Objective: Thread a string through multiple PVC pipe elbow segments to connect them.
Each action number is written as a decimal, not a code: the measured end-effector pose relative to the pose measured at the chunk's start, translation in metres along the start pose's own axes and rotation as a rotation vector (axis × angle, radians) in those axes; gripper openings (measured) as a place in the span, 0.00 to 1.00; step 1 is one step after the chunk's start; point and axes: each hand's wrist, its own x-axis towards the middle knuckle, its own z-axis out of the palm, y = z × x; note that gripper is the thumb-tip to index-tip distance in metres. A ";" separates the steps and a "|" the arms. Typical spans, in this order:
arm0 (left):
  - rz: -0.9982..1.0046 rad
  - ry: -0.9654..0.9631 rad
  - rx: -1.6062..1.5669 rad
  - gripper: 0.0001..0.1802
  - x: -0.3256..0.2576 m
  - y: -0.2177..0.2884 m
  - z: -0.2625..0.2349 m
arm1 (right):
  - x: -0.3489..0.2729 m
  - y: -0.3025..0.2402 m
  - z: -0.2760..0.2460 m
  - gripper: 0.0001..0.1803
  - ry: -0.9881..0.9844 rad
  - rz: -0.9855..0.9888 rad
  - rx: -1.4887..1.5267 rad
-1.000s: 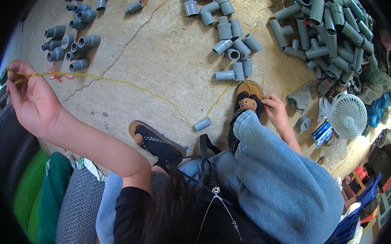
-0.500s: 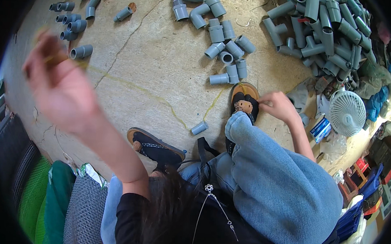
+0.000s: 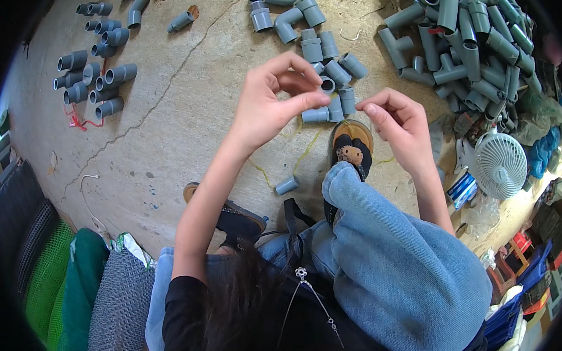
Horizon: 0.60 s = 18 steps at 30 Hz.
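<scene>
Left hand [image 3: 268, 108] now beside right hand [image 3: 401, 124]

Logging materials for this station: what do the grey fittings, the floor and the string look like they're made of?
Grey fittings: likely moulded plastic pipe, uniform matte grey with smooth socket ends. Floor: looks like bare concrete, rough, mottled and cracked. String: thin yellow cord, fibre or plastic, too fine to tell.

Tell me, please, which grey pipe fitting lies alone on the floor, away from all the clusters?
The short grey coupling lying on its side on the concrete between the two sandalled feet. Every other fitting sits in a cluster or pile; this one has bare floor around it.
</scene>
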 end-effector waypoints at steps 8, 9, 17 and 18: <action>-0.137 -0.064 -0.230 0.10 -0.007 -0.017 0.015 | 0.009 0.012 0.032 0.17 -0.001 -0.096 0.444; -0.085 -0.070 -0.174 0.10 -0.004 -0.016 0.011 | 0.009 0.010 0.032 0.17 -0.006 -0.098 0.446; -0.157 -0.009 0.013 0.09 0.008 -0.041 0.003 | 0.010 0.023 0.009 0.08 0.168 -0.243 -0.104; -0.147 -0.005 0.175 0.11 0.007 -0.056 0.008 | 0.008 0.025 0.004 0.08 0.223 -0.214 -0.093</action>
